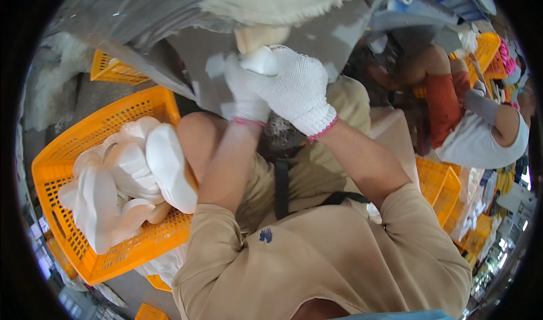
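Note:
Both my hands wear white knitted gloves with pink cuffs. They are closed together around a smooth white piece, held just below a pale tan block-like part of the machine. My left hand is slightly blurred and grips from the left. My right hand wraps over the right side, its fingers curled. Much of the piece is hidden by the gloves. To my left, an orange crate holds a pile of similar white sole-shaped pieces.
A grey machine housing with a fluffy cream wheel spans the top. Another orange crate stands at upper left. On the right sits a person in a white top and orange shorts, with orange crates nearby.

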The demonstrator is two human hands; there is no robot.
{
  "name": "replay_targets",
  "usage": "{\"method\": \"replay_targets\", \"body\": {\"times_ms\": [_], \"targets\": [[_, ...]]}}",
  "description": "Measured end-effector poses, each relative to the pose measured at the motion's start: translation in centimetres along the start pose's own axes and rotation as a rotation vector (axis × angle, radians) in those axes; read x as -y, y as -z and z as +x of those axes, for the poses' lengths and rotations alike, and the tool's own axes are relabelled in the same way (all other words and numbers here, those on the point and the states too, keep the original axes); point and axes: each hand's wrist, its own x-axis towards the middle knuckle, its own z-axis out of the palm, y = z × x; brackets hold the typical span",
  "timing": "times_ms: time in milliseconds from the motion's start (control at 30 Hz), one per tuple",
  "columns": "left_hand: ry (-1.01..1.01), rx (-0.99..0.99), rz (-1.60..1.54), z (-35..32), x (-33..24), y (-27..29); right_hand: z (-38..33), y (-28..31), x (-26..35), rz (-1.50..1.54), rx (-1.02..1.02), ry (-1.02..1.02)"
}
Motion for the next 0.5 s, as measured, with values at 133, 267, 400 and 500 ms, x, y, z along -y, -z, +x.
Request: {"method": "replay_targets", "body": {"times_ms": [133, 267, 400, 500], "targets": [[0.264, 0.026, -0.095, 0.8, 1.6, 1.9, 1.7, 0.0, -0.4, 0.277, 0.275, -0.085], [0.492, 0.37, -0.264, 1.8, 2.6, 4.2, -2.5, 4.8, -0.1, -0.139, 0.422, 0.039], [-0.103, 0.261, 0.473, 2.2, 3.4, 3.0, -1.0, 4.6, 2.3, -0.136, 0.517, 0.016], [0.067, 0.074, 0.075, 1.5, 4.3, 1.0, 2.4, 5.3, 4.5, -0.065, 0.699, -0.046]]}}
